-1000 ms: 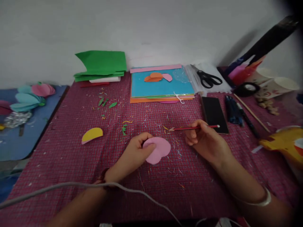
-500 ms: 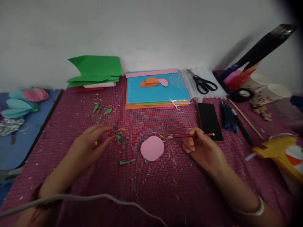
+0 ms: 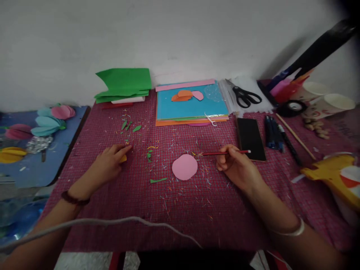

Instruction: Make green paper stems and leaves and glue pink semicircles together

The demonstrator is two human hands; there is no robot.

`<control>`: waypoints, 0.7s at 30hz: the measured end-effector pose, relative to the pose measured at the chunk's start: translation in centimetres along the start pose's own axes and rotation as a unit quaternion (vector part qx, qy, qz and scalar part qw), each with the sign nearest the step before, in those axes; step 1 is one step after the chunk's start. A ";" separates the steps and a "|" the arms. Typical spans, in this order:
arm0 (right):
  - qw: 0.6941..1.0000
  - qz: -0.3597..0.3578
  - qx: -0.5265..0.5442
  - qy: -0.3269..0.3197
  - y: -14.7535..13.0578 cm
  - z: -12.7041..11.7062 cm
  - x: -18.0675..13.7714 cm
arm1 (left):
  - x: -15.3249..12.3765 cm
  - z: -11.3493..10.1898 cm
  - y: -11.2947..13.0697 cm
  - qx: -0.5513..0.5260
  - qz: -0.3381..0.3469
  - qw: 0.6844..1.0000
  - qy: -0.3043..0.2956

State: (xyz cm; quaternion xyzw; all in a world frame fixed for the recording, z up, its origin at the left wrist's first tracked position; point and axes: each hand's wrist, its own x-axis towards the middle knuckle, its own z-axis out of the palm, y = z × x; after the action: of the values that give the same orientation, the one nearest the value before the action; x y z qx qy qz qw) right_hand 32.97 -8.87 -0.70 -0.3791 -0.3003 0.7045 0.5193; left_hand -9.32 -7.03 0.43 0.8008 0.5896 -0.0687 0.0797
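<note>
My right hand (image 3: pixel 237 165) holds a red pencil (image 3: pixel 213 153) between thumb and fingers. The pencil lies nearly level, its sharpened tip to the left, just right of a pink paper piece (image 3: pixel 185 167) with a rounded, slightly lobed outline. That piece lies flat, touched by neither hand. On the left, my left hand (image 3: pixel 108 165) rests low at the tablecloth, index finger stretched forward, the other fingers curled around a small yellow object (image 3: pixel 123 159). Most of the yellow object is hidden by the fingers. Green paper scraps (image 3: pixel 149 155) lie to the right of this hand.
Stacked coloured sheets (image 3: pixel 191 107) and folded green paper (image 3: pixel 128 83) stand by the wall. Scissors (image 3: pixel 245 96), a black notebook (image 3: pixel 250 138), pens (image 3: pixel 272 133) and paper cups (image 3: pixel 336 105) are at the right. Paper flowers (image 3: pixel 47 125) lie at left. A white cable (image 3: pixel 112 221) crosses the front.
My left hand has come down onto the small yellow object, which was partly visible beneath it before. My right hand still holds the pencil. The whole view has shifted slightly.
</note>
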 end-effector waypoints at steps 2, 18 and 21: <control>1.000 0.000 -0.003 -0.004 0.1 0.0 0.0 | 0.0 0.0 0.4 -0.010 -0.032 0.999 0.023; 1.000 0.001 -0.003 -0.014 0.1 -0.3 -0.2 | -2.7 -1.7 -0.1 -0.032 -0.093 0.993 0.065; 1.000 0.013 0.009 -0.015 0.2 -0.2 -0.3 | -2.7 -2.0 1.3 0.074 -0.064 0.995 -0.014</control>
State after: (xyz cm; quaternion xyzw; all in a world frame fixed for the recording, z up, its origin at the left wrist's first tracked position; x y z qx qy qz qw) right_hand 33.05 -9.23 -0.90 -0.3679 -0.2971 0.7195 0.5086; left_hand -8.86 -9.49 2.95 0.7640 0.6318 -0.1286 0.0238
